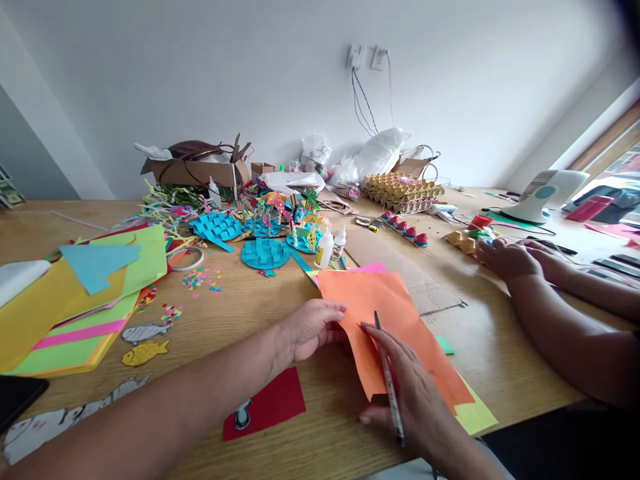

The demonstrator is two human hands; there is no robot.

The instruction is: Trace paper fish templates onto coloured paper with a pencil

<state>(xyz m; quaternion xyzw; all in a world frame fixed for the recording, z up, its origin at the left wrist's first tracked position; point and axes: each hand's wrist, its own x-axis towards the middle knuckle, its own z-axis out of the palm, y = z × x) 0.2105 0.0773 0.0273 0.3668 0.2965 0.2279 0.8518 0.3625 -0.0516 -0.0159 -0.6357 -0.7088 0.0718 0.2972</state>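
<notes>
A sheet of orange paper [385,293] lies in front of me, its near left edge lifted off the table. My left hand [316,330] pinches that left edge between thumb and fingers. Against the sheet rests my right hand [410,380], with a pen [389,377] tucked between its fingers. Yellow-green paper [475,410] sticks out from under the orange sheet. Below my left wrist is a red paper piece [280,403] with a small pale cutout on it. Paper fish, one of them a yellow fish [145,353], lie on the left.
Coloured paper sheets [90,293] are stacked at left, near a tape roll [186,258] and confetti [200,280]. Glue bottles [325,248], blue woven paper discs [265,253] and cardboard [400,267] stand beyond. At right, another person's hands [510,263] work on egg-carton pieces.
</notes>
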